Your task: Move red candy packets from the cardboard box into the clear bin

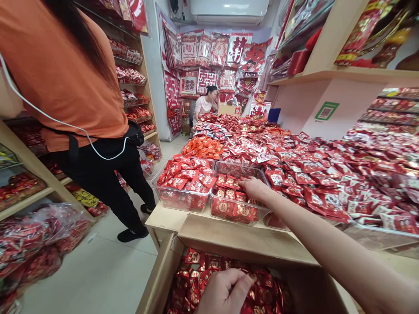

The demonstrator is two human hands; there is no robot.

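Observation:
My right hand [253,187] reaches forward into a clear plastic bin [258,216] partly filled with small red candy packets [229,194]; its fingers rest flat on the packets. My left hand [224,292] is low in the view, inside a cardboard box [235,240] full of red wrapped packets [199,274], with fingers curled into them. A second clear bin [183,198] heaped with red packets stands to the left of the first.
A long display table [160,220] covered in red packets [310,174] runs away from me. A person in an orange top [65,78] stands in the aisle at left beside wooden shelves [29,200]. Another person [206,102] sits at the far end.

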